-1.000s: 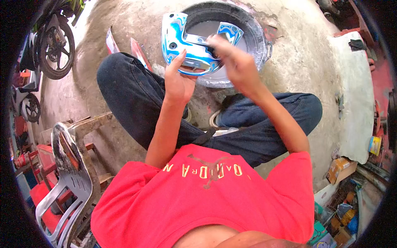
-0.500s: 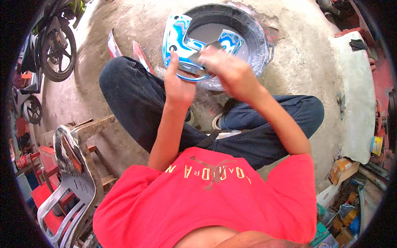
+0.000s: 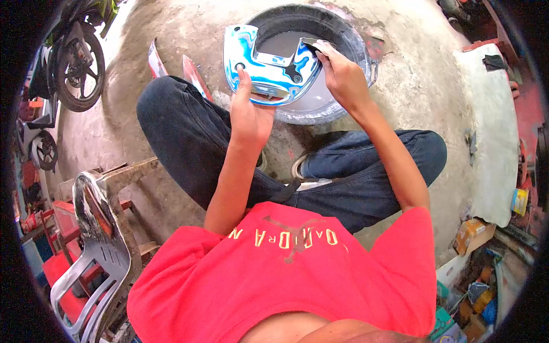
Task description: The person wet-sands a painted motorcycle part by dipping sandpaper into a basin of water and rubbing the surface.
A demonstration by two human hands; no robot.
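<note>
A glossy motorcycle fairing panel [image 3: 269,74], U-shaped and swirled in blue, white and black, is held above a black tub [image 3: 357,63] of cloudy water. My left hand [image 3: 251,117] grips its lower left part, thumb on the top face near a round hole and fingers hidden beneath. At the upper right arm of the panel, my right hand [image 3: 341,74] pinches a small dark sheet of sandpaper [image 3: 312,48] against the edge. The fingers cover most of the sandpaper.
Two red-and-white panels [image 3: 197,79] lie on the concrete floor left of the tub. A motorcycle [image 3: 77,68] stands at upper left. Near my left side is a worn grey plastic chair [image 3: 108,251]. A pale board [image 3: 486,137] and cluttered boxes [image 3: 474,235] line the right.
My right hand has moved right and up, from the panel's middle to its right arm, taking the sandpaper along. The panel has turned slightly in my left hand, showing more of its face.
</note>
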